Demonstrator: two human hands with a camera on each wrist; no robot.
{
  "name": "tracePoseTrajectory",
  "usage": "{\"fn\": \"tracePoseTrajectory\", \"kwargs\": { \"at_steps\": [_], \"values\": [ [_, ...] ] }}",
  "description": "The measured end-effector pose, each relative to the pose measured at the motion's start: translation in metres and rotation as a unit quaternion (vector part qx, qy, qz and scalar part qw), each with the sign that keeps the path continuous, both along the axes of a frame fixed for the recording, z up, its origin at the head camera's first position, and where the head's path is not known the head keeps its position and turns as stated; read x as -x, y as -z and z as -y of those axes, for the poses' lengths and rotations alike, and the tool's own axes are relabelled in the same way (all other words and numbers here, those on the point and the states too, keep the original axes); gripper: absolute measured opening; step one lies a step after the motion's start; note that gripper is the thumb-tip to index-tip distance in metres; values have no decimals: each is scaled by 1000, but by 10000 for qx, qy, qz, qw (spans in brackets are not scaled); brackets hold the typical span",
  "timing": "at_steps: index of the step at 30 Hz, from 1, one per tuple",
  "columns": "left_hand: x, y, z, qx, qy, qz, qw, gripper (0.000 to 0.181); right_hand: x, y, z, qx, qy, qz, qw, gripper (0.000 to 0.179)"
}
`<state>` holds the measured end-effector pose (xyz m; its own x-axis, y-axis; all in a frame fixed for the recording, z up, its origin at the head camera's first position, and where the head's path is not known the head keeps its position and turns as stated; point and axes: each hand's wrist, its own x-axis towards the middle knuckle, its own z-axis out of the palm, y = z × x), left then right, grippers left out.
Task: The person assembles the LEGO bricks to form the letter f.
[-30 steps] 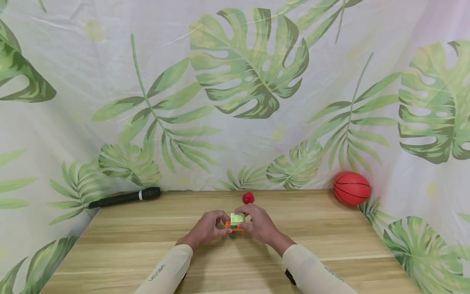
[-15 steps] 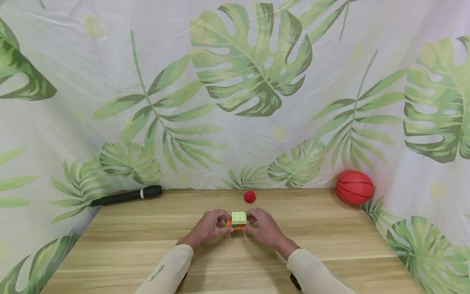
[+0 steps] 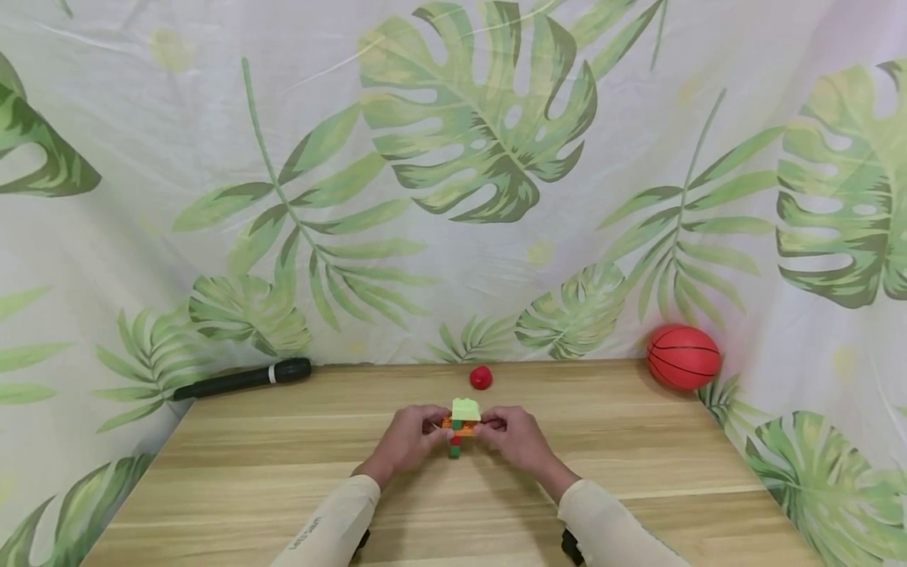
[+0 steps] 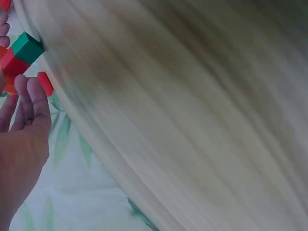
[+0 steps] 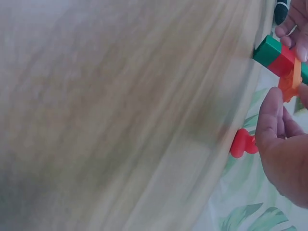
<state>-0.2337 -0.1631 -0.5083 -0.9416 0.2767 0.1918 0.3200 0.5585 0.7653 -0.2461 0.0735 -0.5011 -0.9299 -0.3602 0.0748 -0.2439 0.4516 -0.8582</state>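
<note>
A small stack of toy building blocks [image 3: 465,410] is between my hands in the head view. Pale green tops it, a green block sits under that, a wide orange piece [image 3: 464,431] crosses the middle, and a red block and a green block [image 3: 454,452] form the bottom. My left hand [image 3: 409,438] pinches the left end of the orange piece with thumb and fingers. On the other side, my right hand [image 3: 523,439] pinches its right end. In the right wrist view, the lower green block [image 5: 268,50] and the red block [image 5: 282,62] show beside the fingers.
Behind the stack lies a small red rounded object [image 3: 480,378]. A red basketball [image 3: 683,357] sits at the back right corner. Along the back left lies a long black rod [image 3: 244,380] with a white band. A leaf-print cloth [image 3: 453,260] hangs behind the wooden table [image 3: 248,472].
My right hand has come off the pale green block and taken the orange piece's right end. The stack has tipped, now showing more of its front and less of its studded top.
</note>
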Motion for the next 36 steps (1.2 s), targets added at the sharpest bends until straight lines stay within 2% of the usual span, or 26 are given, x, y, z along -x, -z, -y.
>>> {"fn": "tracePoseTrajectory", "kwargs": {
  "at_steps": [7,20,27,36],
  "values": [
    [-6,-6,-6,-428,10,587,9974,16,-7,1,1,44,276,465,9985,25],
    [-10,-7,-12,-547,8,1069,9928,12,-14,1,6,209,435,716,9963,28],
    [-14,-8,-12,-270,113,1074,9938,15,-16,5,7,231,453,977,9939,29],
    [-15,-13,-11,-59,241,1168,9928,16,-15,3,5,175,415,966,9943,29]
  ]
}}
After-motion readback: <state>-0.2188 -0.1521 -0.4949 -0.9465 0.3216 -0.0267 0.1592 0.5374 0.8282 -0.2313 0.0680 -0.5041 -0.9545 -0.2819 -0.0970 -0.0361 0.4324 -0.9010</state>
